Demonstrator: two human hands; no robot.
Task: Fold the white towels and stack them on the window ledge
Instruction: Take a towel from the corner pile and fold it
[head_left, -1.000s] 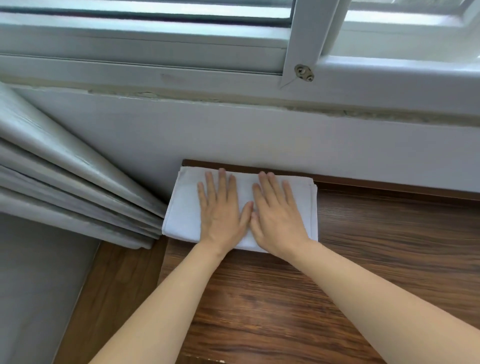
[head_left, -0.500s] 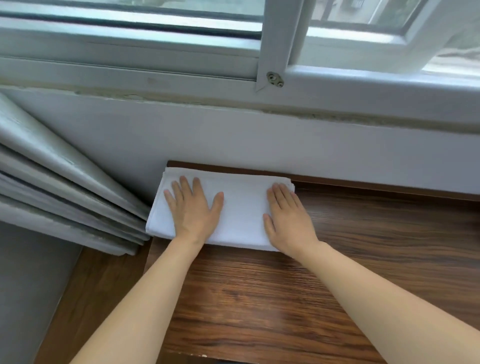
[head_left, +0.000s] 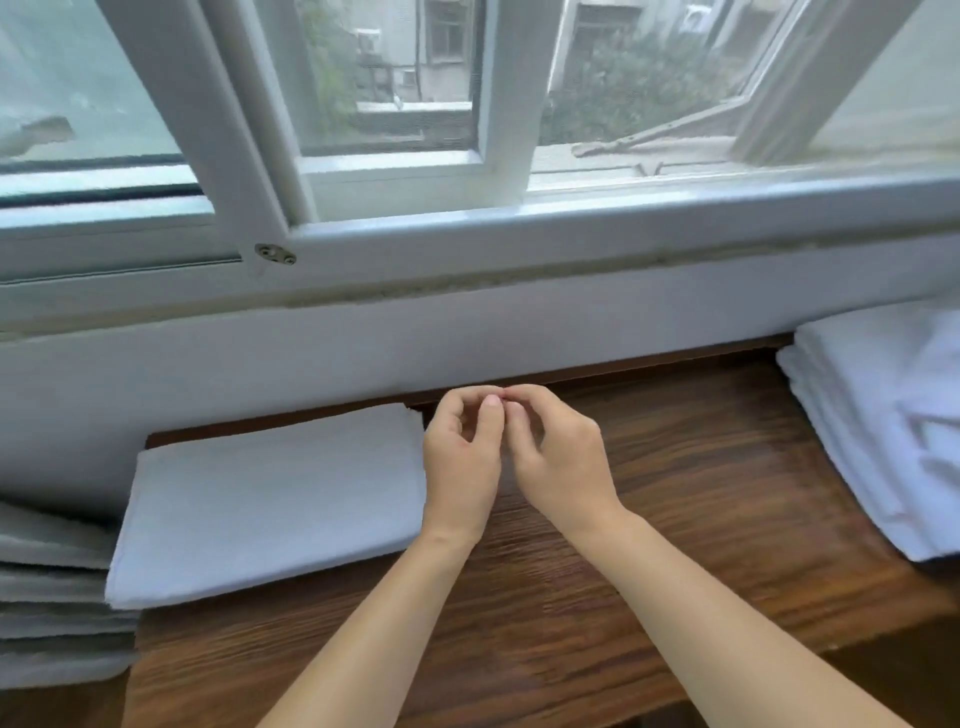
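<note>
A folded white towel lies flat at the left end of the dark wooden ledge, against the wall below the window. My left hand hovers just past the towel's right edge, and my right hand is beside it. Their fingertips meet above the wood. Both hands have loosely curled fingers and hold nothing. A loose pile of white towels sits at the right end of the ledge, partly cut off by the frame.
Grey curtain folds hang at the lower left beside the towel. The white window frame and white wall run along the back. Bare wood lies between the folded towel and the pile.
Both hands have lifted off the folded towel and moved right, coming together over the wood. The view has swung up and right, bringing the towel pile into sight.
</note>
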